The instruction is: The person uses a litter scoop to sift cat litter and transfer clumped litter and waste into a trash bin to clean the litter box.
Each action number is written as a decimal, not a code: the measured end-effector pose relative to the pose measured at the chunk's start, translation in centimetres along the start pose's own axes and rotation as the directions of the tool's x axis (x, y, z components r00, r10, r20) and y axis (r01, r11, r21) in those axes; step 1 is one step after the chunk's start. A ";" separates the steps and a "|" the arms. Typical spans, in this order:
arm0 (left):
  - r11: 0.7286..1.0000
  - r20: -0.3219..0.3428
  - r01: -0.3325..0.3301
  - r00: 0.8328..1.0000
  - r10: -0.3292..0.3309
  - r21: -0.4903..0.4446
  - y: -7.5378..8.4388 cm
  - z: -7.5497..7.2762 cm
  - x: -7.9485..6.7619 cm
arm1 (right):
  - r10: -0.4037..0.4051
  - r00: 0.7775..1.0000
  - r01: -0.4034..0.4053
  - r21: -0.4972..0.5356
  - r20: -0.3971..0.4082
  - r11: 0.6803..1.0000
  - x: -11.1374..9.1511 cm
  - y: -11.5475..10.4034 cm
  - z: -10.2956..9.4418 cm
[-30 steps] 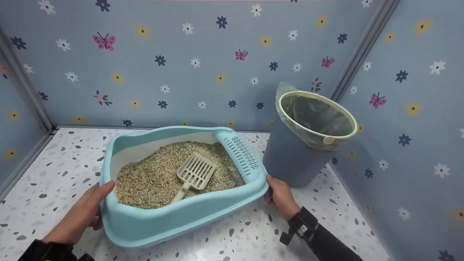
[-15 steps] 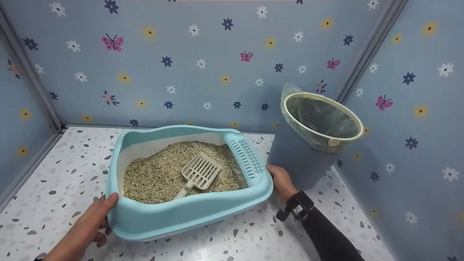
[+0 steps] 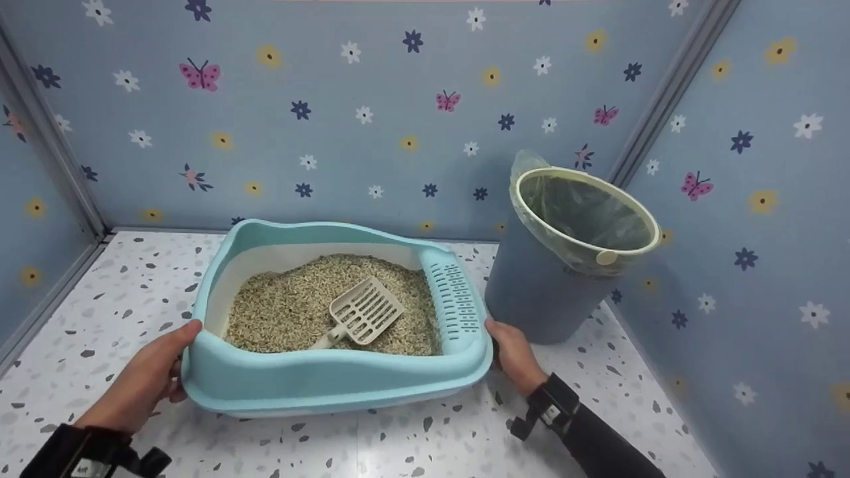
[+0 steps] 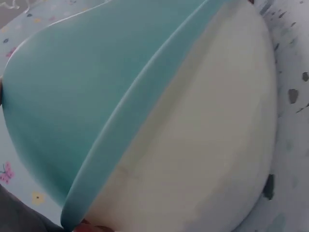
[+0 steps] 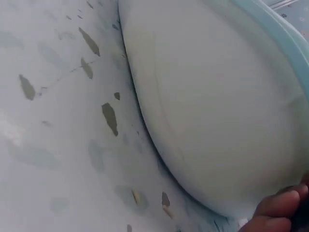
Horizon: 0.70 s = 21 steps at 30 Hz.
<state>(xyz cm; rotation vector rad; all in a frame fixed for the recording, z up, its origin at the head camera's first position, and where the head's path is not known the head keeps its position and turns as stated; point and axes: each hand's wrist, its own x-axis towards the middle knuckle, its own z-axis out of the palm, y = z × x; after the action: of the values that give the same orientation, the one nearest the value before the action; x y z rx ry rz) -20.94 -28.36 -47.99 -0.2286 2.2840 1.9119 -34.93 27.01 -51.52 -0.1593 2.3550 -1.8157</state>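
Observation:
A light-blue litter box (image 3: pixel 332 382) with a white lower part rests on the speckled surface. It holds a mound of tan pellet litter (image 3: pixel 272 315). On the litter lies a beige slotted litter scoop (image 3: pixel 366 311), its handle toward the box's near side. My left hand (image 3: pixel 139 378) grips the near-left corner, thumb on the rim and fingers curled below. At the right end, next to the perforated ledge (image 3: pixel 457 302), my right hand (image 3: pixel 518 355) holds the rim. Its fingertips (image 5: pixel 277 205) show under the edge in the right wrist view. The left wrist view mostly shows the box's side (image 4: pixel 87 96).
A grey-blue trash bin (image 3: pixel 538 285) with a cream rim and clear liner bag (image 3: pixel 524 161) stands just right of the box, near the back-right corner. Flower-patterned walls (image 3: pixel 372 159) close in the back and both sides. White speckled flooring (image 3: pixel 392 441) lies in front.
The box has turned so its near side runs almost straight across; its near-left corner has shifted back. My left hand moved with that corner. The scoop stays on the litter.

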 end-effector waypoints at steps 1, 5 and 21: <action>1.000 0.000 0.001 1.000 -0.001 -0.005 0.0 -0.4 0.1 | 0.004 1.000 -0.004 -0.001 0.020 1.000 0.1 0.0 0.0; 0.993 0.012 0.076 0.997 -0.078 0.095 0.2 -0.8 -1.1 | 0.028 0.997 -0.026 -0.027 0.068 0.999 1.6 0.1 -0.2; 0.982 -0.085 0.124 0.990 -0.113 0.142 1.0 1.2 -1.0 | -0.009 0.978 -0.027 0.172 0.209 0.985 1.0 0.4 -0.2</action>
<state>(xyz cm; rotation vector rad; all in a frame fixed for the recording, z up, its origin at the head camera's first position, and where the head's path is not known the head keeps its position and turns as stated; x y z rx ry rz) -20.11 -27.02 -46.99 -0.4157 2.3882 1.6972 -35.98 27.10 -51.92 -0.3007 2.0428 -1.8878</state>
